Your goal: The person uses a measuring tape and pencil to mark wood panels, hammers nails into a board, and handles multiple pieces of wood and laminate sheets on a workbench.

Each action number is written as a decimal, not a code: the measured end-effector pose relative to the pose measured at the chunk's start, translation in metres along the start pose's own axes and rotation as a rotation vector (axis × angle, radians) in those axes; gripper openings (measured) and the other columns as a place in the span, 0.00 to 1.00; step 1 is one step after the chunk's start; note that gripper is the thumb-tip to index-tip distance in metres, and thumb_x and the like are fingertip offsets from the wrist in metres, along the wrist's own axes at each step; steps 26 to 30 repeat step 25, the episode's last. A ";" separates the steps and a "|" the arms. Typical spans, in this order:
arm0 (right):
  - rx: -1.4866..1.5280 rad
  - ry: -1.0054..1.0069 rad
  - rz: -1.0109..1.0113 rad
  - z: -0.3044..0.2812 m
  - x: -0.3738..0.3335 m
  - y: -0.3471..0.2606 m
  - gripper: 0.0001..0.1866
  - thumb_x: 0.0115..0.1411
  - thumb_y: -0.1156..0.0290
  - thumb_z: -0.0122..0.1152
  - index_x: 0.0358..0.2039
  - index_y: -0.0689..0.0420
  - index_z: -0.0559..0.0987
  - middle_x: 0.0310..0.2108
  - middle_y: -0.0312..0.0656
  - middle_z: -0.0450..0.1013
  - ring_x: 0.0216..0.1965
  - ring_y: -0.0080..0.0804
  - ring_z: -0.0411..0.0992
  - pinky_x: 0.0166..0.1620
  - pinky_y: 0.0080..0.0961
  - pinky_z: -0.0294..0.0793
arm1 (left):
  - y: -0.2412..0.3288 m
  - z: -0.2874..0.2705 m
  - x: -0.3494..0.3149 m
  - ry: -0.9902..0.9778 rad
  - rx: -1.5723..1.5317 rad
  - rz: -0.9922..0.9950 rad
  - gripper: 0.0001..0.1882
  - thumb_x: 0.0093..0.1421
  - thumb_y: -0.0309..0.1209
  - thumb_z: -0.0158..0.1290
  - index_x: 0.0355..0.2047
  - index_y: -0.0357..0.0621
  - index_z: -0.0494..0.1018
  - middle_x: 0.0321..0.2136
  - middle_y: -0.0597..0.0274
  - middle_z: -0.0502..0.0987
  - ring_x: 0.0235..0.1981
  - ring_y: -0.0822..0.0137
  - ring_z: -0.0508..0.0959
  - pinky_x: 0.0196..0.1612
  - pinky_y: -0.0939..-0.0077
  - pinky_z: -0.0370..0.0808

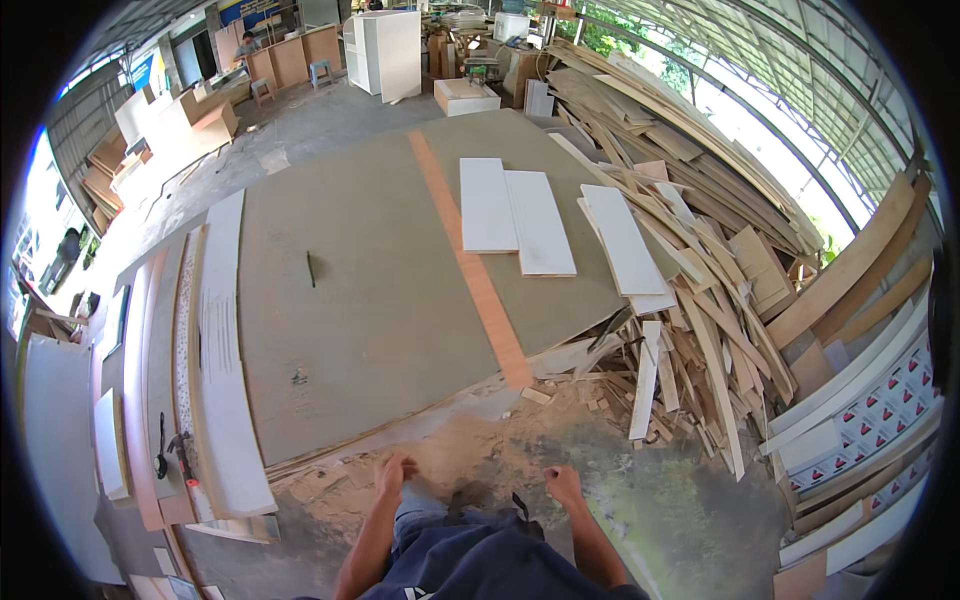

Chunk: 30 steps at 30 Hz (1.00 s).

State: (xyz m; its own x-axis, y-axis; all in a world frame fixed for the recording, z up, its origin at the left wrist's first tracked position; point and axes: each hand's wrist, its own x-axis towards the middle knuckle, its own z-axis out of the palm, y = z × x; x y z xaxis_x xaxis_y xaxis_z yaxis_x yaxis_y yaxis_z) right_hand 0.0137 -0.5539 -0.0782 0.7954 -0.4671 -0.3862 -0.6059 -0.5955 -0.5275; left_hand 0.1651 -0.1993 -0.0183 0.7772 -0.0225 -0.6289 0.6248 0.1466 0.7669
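My left hand (397, 470) hangs in front of my left thigh, fingers curled in, with nothing visible in it. On the other side, my right hand (563, 482) is closed loosely like a fist and shows no object. Neither touches anything. Ahead of both lies a large grey-brown sheet (340, 360) on a low stack, its near edge just beyond my left hand. An orange-brown strip (470, 265) crosses it. Two white boards (488, 205) lie partly overlapping near the strip, and a dark slim stick (311, 269) rests farther left.
Wood offcuts (700, 330) pile up at the right, with another white board (620, 240) by the sheet's edge. Long white panels (222, 380) and a hammer (183, 460) lie at the left. Sawdust (450, 440) covers the floor before me. A person (247, 45) sits far back left.
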 end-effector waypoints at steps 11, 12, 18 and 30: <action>0.890 -0.008 0.223 -0.054 0.117 0.011 0.17 0.63 0.62 0.56 0.30 0.65 0.81 0.21 0.40 0.75 0.23 0.28 0.74 0.26 0.25 0.70 | 0.047 0.199 0.085 0.009 0.648 0.379 0.19 0.53 0.38 0.60 0.40 0.39 0.72 0.32 0.56 0.77 0.34 0.63 0.76 0.40 0.66 0.73; 0.891 0.010 0.228 -0.065 0.130 0.012 0.17 0.63 0.62 0.56 0.30 0.65 0.81 0.21 0.40 0.75 0.23 0.28 0.74 0.26 0.25 0.70 | 0.048 0.215 0.091 0.104 0.833 0.529 0.24 0.50 0.39 0.62 0.44 0.38 0.71 0.37 0.53 0.75 0.42 0.58 0.75 0.46 0.62 0.72; 1.136 0.241 0.368 -0.158 0.223 0.038 0.16 0.64 0.63 0.53 0.37 0.65 0.79 0.26 0.43 0.77 0.23 0.33 0.76 0.27 0.28 0.75 | 0.074 0.311 0.086 0.214 1.137 0.523 0.44 0.46 0.43 0.65 0.59 0.41 0.57 0.55 0.41 0.60 0.59 0.44 0.57 0.61 0.53 0.56; 1.396 0.389 0.383 -0.213 0.358 0.116 0.23 0.63 0.57 0.55 0.48 0.64 0.73 0.40 0.48 0.76 0.40 0.42 0.75 0.43 0.37 0.78 | 0.073 0.336 0.133 0.405 1.041 0.268 0.47 0.48 0.43 0.66 0.63 0.47 0.53 0.60 0.43 0.55 0.64 0.47 0.54 0.63 0.52 0.54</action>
